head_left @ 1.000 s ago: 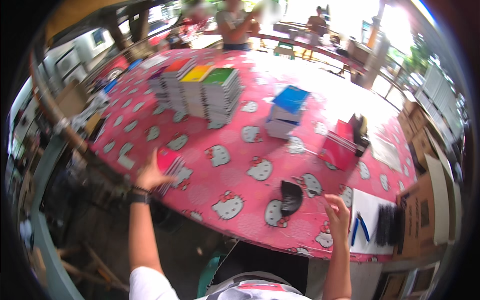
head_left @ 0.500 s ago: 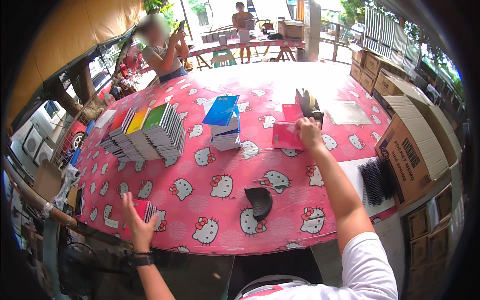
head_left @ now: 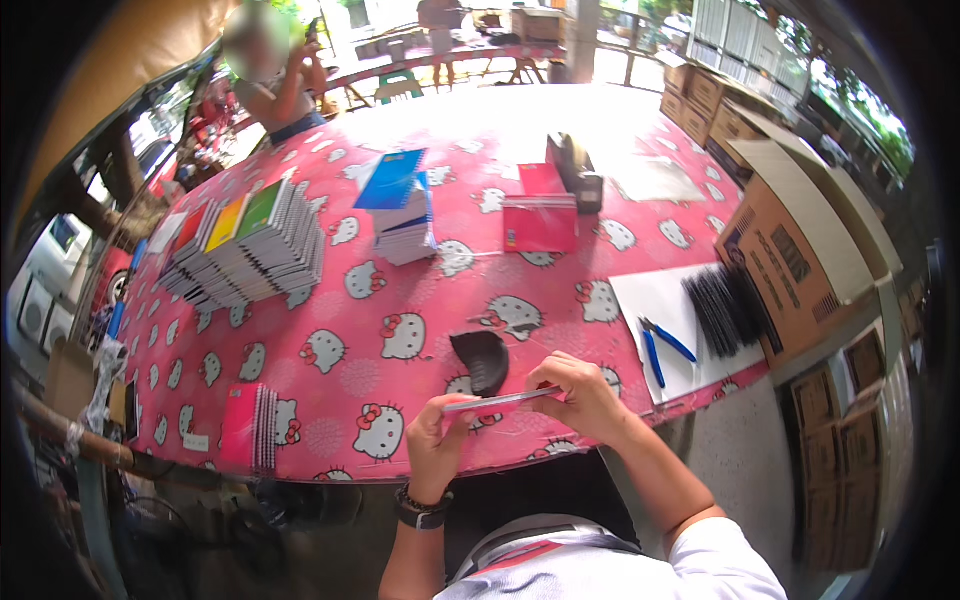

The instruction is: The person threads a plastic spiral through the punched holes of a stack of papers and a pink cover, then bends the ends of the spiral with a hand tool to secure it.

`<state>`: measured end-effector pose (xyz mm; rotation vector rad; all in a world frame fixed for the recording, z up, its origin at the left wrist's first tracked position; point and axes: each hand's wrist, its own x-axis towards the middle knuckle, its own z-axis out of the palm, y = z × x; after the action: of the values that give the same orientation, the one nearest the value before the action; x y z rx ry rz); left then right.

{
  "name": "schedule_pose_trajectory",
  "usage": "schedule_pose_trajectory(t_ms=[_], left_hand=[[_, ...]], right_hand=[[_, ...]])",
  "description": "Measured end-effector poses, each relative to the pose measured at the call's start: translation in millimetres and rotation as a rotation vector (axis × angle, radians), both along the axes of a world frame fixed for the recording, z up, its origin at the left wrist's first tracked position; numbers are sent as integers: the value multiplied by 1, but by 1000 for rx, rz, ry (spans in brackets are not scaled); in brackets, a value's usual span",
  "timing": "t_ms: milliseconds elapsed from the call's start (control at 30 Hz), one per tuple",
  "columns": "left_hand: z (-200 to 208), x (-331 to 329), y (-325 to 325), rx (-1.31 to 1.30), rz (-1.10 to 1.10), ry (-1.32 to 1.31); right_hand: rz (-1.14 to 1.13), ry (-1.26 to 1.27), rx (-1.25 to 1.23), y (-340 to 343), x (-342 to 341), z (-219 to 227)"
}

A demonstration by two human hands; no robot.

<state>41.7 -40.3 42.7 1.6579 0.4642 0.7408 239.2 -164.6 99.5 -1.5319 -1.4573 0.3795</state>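
Near the table's front edge, a thin pink notepad (head_left: 503,401) is held nearly edge-on between my hands. My left hand (head_left: 434,452) pinches one end, and my right hand (head_left: 581,398) grips the other, with its fingers over the top. Just beyond them lies a curved black ribbed piece (head_left: 483,362). Another pink notepad (head_left: 540,225) lies farther off, before a black tape dispenser (head_left: 573,168). To the left, a small stack of red spiral notebooks (head_left: 249,428) sits by the edge.
Stacked red, yellow and green spiral notebooks (head_left: 245,255) stand at the left, with a blue-topped pile (head_left: 400,215) beside them. Blue-handled pliers (head_left: 655,358) and black binding coils (head_left: 722,310) lie on a white board (head_left: 640,300) at right, by a cardboard box (head_left: 800,265). A person (head_left: 280,95) stands far left.
My right hand has come back from the pink notepads near the dispenser. My left hand has left the red notebooks and moved right. Both now hold a pink notepad. The view has shifted.
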Motion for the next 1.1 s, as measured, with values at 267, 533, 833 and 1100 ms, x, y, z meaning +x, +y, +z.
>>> schedule_pose_trajectory(t_ms=[267,533,833,1100], left_hand=[[-4,2,-45,-189,243,-16],[17,26,-57,901,195,256],[23,29,-42,923,183,203],[22,29,-40,906,196,206]], right_hand=[[-201,823,151,-4,-54,-54],[-211,288,135,-15,-19,-50],[-1292,-764,-696,-105,207,-60],[-1135,-532,-428,-111,223,-54]])
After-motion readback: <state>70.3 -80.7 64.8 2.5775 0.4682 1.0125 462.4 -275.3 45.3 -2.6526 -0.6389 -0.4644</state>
